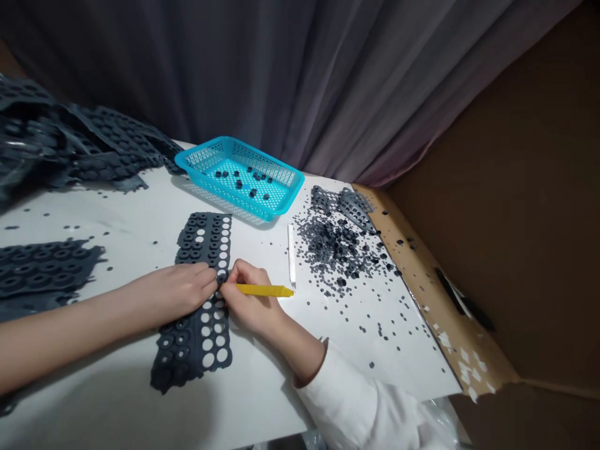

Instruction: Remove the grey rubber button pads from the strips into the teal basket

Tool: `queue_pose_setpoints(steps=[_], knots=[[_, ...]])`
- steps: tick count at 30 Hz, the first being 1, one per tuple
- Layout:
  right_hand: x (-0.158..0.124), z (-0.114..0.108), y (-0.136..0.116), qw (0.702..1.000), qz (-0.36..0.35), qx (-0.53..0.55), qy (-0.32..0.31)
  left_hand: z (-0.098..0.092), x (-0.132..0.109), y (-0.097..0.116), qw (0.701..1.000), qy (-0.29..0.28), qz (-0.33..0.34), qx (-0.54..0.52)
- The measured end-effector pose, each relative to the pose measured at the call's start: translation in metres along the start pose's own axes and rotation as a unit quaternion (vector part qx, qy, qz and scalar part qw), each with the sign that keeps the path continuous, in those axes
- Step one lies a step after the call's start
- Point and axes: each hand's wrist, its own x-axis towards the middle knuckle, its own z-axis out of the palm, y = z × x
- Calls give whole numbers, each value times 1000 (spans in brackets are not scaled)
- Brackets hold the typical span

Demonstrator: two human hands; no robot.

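A dark rubber sheet (187,337) with rows of ring-shaped parts and punched-out round holes lies lengthwise on the white table. My left hand (187,289) rests across its middle, fingers bent and pressed together on the sheet near a small black ring. My right hand (250,306) is closed around a slim yellow pen-like tool (265,290), whose rear end points right. Its working tip is hidden by my fingers, which meet the left fingertips at the sheet's row of holes.
A blue mesh basket (285,203) holding several black rings stands behind. Right of it lie a slim white tool (291,256), a heap of small black discs and rings (332,244), and perforated scraps (354,203). More rubber sheets (44,269) lie left; a grey curtain (262,69) hangs behind.
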Motion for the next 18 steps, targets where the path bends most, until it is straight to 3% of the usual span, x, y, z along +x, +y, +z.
queue_pose_setpoints(steps=[4, 8, 10, 13, 15, 18], knots=[[0, 0, -3, 1000, -2, -7, 5, 8, -4, -11, 999, 8, 47, -9], [0, -1, -6, 1000, 0, -4, 8, -2, 5, -20, 991, -37, 28, -129], [0, -1, -7, 1000, 1, -4, 10, -21, 14, -24, 980, -51, -21, -192], [0, -1, -7, 1000, 4, -9, 12, -60, 27, -32, 963, 17, -191, -190], [0, -1, -5, 1000, 6, -1, 10, -80, 31, -39, 934, 47, -291, -201], [1, -2, 0, 999, 15, 52, -1, -85, 27, -45, 877, 11, -354, -323]])
